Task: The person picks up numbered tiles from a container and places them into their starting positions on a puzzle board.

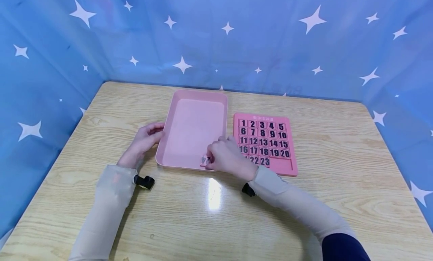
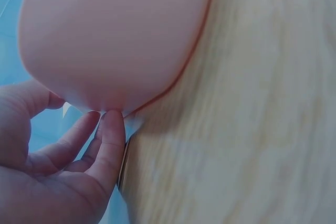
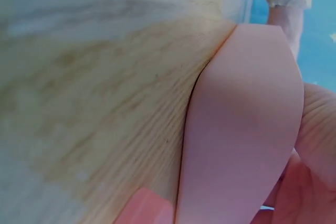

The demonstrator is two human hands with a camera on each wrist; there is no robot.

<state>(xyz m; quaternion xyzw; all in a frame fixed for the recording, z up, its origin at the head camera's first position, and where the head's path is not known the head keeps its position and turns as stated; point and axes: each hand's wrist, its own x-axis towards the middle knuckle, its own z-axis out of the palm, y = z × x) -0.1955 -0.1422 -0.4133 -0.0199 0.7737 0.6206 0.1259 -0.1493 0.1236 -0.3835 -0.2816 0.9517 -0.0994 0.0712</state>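
Note:
A shallow pink tray (image 1: 194, 131) lies on the table, and my left hand (image 1: 143, 140) holds its left side. In the left wrist view the fingers (image 2: 110, 135) press the outside of the tray wall (image 2: 115, 51). My right hand (image 1: 228, 155) reaches over the tray's near right corner. Its fingertips pinch a small number tile (image 1: 203, 160) there, whose printed digits look upside down and are partly covered. In the right wrist view the tray wall (image 3: 241, 119) hides the fingertips.
To the tray's right lies a pink number board (image 1: 292, 148) with tiles in rows, the last visible one 23, and a bare slot at its lower right. My right wrist overlaps its lower left corner. A blue star-printed curtain (image 1: 203, 35) hangs behind the wooden table (image 1: 338, 159).

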